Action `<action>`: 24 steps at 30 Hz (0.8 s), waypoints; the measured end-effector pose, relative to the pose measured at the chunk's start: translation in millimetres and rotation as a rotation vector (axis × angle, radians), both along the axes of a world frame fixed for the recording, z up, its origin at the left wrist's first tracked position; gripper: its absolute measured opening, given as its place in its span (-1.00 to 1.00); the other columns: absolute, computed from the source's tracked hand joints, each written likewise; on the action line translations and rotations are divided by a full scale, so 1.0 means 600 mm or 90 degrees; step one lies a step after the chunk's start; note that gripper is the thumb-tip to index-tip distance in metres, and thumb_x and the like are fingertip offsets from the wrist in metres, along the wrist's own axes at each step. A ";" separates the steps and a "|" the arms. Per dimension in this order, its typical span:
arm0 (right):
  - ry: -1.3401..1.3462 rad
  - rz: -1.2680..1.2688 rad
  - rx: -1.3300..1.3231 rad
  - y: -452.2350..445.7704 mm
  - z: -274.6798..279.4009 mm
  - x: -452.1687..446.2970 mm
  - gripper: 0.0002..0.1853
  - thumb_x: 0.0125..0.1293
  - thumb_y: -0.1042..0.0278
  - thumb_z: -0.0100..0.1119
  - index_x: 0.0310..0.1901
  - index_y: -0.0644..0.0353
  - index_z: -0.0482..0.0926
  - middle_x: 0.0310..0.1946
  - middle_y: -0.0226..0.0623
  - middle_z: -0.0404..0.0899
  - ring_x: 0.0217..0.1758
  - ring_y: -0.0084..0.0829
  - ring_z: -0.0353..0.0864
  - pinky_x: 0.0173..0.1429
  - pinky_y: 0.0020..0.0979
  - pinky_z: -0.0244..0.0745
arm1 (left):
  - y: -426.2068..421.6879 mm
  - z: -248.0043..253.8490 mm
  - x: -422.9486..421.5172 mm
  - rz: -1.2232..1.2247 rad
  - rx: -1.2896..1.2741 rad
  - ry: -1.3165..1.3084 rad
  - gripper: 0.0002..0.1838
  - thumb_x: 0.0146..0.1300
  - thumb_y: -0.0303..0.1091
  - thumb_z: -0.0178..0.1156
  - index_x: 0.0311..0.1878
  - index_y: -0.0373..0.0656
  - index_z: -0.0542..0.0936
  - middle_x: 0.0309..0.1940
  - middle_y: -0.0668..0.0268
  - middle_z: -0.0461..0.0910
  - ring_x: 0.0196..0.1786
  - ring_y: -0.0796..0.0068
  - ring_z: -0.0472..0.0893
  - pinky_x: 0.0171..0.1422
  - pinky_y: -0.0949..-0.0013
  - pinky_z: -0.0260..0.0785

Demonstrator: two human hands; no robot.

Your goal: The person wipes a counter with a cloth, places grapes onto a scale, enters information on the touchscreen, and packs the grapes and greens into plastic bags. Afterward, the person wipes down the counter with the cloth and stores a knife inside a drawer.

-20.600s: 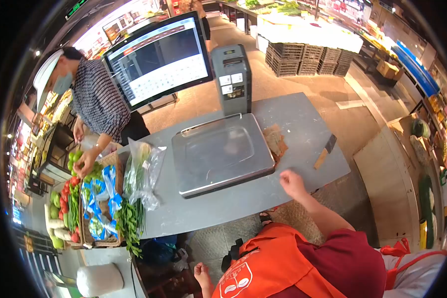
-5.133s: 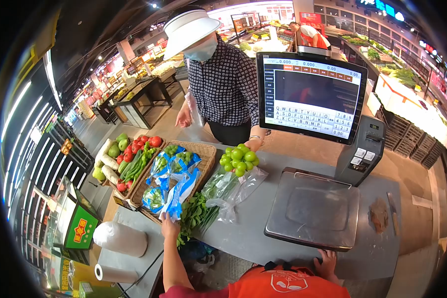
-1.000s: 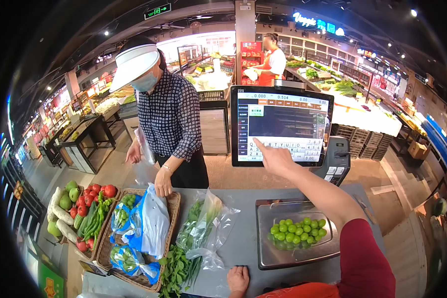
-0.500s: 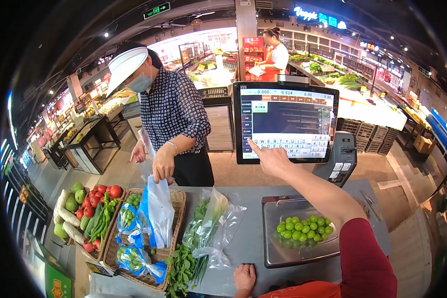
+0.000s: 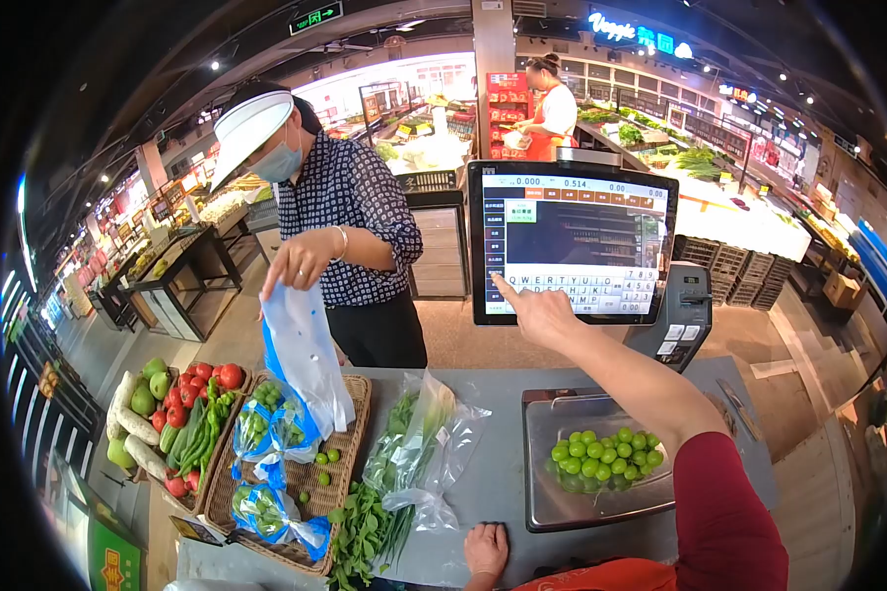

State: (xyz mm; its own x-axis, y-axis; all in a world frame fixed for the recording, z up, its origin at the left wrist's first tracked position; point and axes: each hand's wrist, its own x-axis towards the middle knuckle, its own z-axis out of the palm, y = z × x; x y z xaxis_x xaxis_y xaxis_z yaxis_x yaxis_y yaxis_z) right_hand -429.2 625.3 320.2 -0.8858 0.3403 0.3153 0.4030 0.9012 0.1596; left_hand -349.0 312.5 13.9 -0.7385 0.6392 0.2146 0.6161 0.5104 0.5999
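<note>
My right hand (image 5: 545, 315) has its index finger stretched out to the lower left of a touchscreen (image 5: 581, 236), touching or nearly touching it by the on-screen keyboard; it holds nothing. My left hand (image 5: 486, 549) rests on the grey counter (image 5: 434, 557), fingers curled in, with no object seen in it. Green grapes (image 5: 609, 455) lie on the metal scale tray (image 5: 601, 507), below my right forearm. Left of them are leafy greens (image 5: 392, 443) in a clear plastic bag (image 5: 439, 463).
Across the counter, a person in a white visor (image 5: 251, 133) lifts a blue-and-white plastic bag (image 5: 310, 345) over a wicker basket (image 5: 355, 414). Several loose green fruits (image 5: 324, 479) and bagged produce are in it. A vegetable basket (image 5: 182, 419) stands farther left. Another person (image 5: 552, 108) stands behind.
The person opposite has raised the blue-and-white bag up and left, uncovering loose green fruits in the basket. My right finger stays at the screen; my left hand has not moved.
</note>
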 end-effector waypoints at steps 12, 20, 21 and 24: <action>0.117 -0.036 -0.058 0.003 0.062 0.025 -0.22 0.04 0.44 0.00 0.36 -0.02 0.01 -0.46 -0.15 0.58 -0.48 -0.14 0.58 -0.39 -0.16 0.46 | 0.002 0.004 0.001 0.006 0.016 -0.005 -0.77 0.15 -0.22 0.08 -0.51 -0.14 0.54 -0.49 0.16 0.46 -0.31 0.08 0.45 -0.19 0.09 0.28; 0.154 -0.084 -0.057 0.033 0.097 0.011 -0.21 0.02 0.47 -0.01 0.37 -0.03 0.00 -0.44 -0.12 0.58 -0.47 -0.10 0.57 -0.38 -0.14 0.43 | 0.000 0.003 0.000 -0.002 0.011 -0.002 -0.77 0.16 -0.22 0.07 -0.49 -0.15 0.54 -0.47 0.15 0.47 -0.30 0.07 0.45 -0.19 0.10 0.28; 0.138 -0.098 -0.062 0.034 0.100 0.007 -0.20 0.02 0.47 -0.01 0.37 -0.03 0.00 -0.43 -0.12 0.58 -0.45 -0.12 0.58 -0.37 -0.16 0.43 | 0.000 0.004 0.000 -0.001 0.009 0.000 -0.78 0.16 -0.22 0.07 -0.48 -0.15 0.54 -0.47 0.15 0.47 -0.30 0.07 0.45 -0.18 0.10 0.29; 0.136 -0.104 -0.072 0.030 0.102 0.012 -0.21 0.02 0.47 0.00 0.36 -0.01 0.02 -0.42 -0.13 0.59 -0.43 -0.14 0.59 -0.35 -0.17 0.44 | 0.000 0.003 0.000 -0.006 0.001 0.006 -0.78 0.15 -0.23 0.08 -0.49 -0.15 0.54 -0.46 0.15 0.47 -0.30 0.08 0.45 -0.18 0.10 0.29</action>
